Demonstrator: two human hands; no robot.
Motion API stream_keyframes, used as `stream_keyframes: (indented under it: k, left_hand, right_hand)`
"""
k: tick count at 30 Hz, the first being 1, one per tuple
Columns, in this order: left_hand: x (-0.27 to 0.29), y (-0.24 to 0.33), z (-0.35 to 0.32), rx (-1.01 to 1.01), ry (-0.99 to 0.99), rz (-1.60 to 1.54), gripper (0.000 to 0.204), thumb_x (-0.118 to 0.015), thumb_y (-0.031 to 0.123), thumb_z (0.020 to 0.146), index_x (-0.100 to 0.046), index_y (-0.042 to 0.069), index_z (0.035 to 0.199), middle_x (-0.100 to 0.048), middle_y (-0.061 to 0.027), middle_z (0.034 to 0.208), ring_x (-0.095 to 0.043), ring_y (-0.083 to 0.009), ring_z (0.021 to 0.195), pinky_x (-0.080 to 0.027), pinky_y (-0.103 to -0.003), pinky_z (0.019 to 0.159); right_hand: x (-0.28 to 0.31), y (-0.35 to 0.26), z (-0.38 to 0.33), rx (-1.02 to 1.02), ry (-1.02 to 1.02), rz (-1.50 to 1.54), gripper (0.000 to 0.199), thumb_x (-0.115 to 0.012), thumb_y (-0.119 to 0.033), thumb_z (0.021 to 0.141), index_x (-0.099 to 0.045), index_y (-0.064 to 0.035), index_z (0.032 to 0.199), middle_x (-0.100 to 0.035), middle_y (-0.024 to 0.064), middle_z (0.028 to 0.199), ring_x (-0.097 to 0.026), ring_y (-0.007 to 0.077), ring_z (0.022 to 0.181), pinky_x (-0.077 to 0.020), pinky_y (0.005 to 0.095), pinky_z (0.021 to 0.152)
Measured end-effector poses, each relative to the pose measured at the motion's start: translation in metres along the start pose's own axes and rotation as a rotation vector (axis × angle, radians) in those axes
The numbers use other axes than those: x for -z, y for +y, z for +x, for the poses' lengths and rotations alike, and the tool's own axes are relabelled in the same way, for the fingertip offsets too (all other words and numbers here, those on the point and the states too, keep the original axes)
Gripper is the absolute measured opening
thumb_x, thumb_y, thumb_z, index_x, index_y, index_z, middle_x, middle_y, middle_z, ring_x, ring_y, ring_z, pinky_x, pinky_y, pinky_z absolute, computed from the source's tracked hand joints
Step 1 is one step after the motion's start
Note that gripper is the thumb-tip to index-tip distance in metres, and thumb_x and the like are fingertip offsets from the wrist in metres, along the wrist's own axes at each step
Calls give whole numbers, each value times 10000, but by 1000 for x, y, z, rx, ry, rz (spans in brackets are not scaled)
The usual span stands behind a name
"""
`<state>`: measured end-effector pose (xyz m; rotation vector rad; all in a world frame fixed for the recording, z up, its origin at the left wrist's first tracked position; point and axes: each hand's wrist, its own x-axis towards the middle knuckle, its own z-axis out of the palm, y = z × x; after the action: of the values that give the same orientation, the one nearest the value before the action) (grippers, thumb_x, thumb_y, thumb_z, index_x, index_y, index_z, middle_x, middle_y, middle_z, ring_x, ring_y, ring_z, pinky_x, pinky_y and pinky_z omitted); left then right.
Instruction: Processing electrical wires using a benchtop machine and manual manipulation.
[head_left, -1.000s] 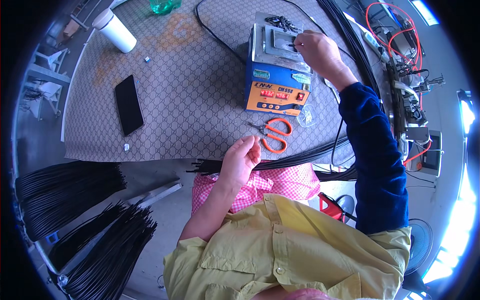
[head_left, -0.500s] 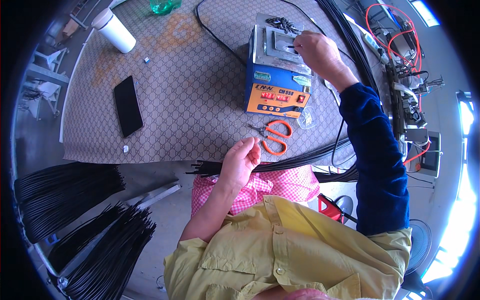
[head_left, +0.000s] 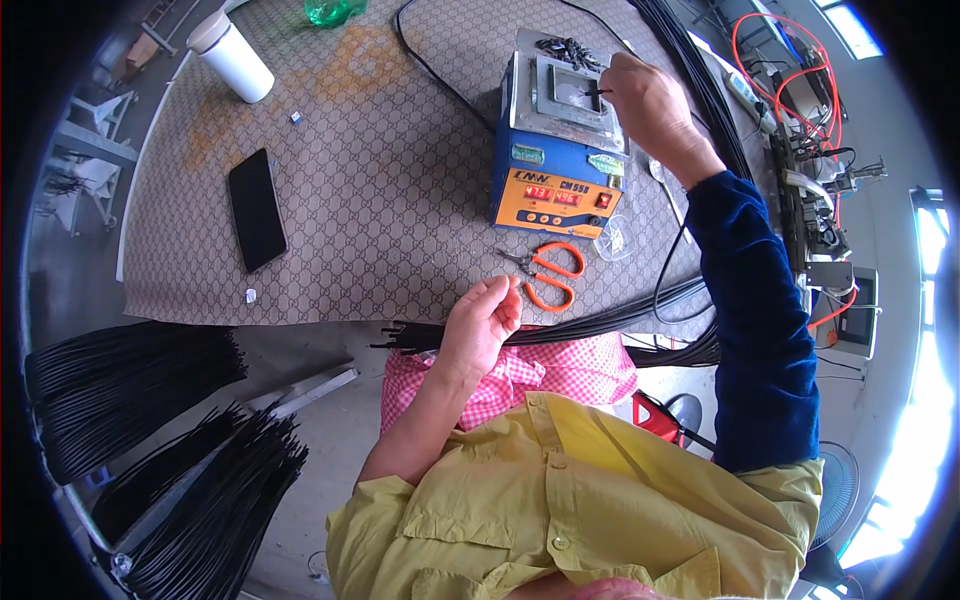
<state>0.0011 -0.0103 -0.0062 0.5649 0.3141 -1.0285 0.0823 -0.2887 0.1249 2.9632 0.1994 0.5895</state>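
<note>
A blue solder pot (head_left: 545, 165) with an orange front panel and red lit displays stands on the patterned tabletop. My right hand (head_left: 655, 110), in a dark blue velvet sleeve, pinches a thin black cable (head_left: 598, 92) at the right rim of the pot's square well (head_left: 574, 90); a short end pokes out past the fingers. At the table's front edge my left hand (head_left: 484, 322) is curled, thumb against forefinger; whatever it may hold is hidden. Just beyond it lie snips with orange handles (head_left: 552, 277). Small dark scraps (head_left: 568, 52) are heaped behind the well.
A small clear dish (head_left: 615, 238) sits by the pot's front right corner. A phone (head_left: 257, 210) and a white tumbler (head_left: 232, 57) are on the left. Black cable bundles (head_left: 610, 322) run along the front and right. More bundles (head_left: 140, 385) hang at lower left.
My right hand has shifted slightly right, bringing the cable end from over the middle of the well to its right rim. My left hand has stayed in place.
</note>
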Motion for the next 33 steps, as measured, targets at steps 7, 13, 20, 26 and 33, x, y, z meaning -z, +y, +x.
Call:
stream_keyframes:
  k: [7, 13, 20, 26, 33]
  left_hand:
    - [2, 0, 1, -8, 1, 3, 152, -496, 152, 862, -567, 23, 900, -539, -27, 713, -500, -117, 618, -402, -237, 561]
    - [0, 3, 0, -10, 1, 5, 153, -498, 156, 861, -570, 26, 897, -540, -27, 713, -498, -119, 614, -400, -238, 561]
    - [2, 1, 0, -3, 7, -4, 152, -489, 147, 865, -571, 24, 898, -540, -28, 713, -496, -115, 610, -400, -235, 559]
    - [-6, 2, -8, -10, -25, 19, 150, -484, 146, 868, -559, 22, 908, -534, -28, 702, -495, -114, 605, -400, -234, 559]
    - [-21, -5, -17, 3, -64, 95, 138, -500, 162, 866, -546, 35, 895, -533, -16, 685, -486, -92, 583, -397, -216, 543]
  right_hand:
    - [0, -13, 6, 41, -132, -174, 64, -545, -23, 684, -579, -64, 720, -530, 55, 826, -561, 222, 832, -477, 326, 710]
    - [-2, -14, 7, 46, -142, -179, 62, -553, -23, 684, -582, -64, 720, -525, 53, 819, -558, 220, 828, -476, 314, 729]
    - [-1, -7, 5, 12, -106, -100, 54, -553, -26, 683, -584, -54, 718, -539, 70, 790, -574, 234, 763, -472, 336, 673]
    - [30, -11, -26, -302, 19, 527, 106, -644, -85, 682, -622, -14, 757, -592, 63, 705, -574, 181, 629, -458, 282, 604]
    - [70, -27, -95, -732, -1, 1277, 117, -666, -48, 711, -621, -6, 810, -553, -27, 649, -454, 30, 553, -348, 165, 489]
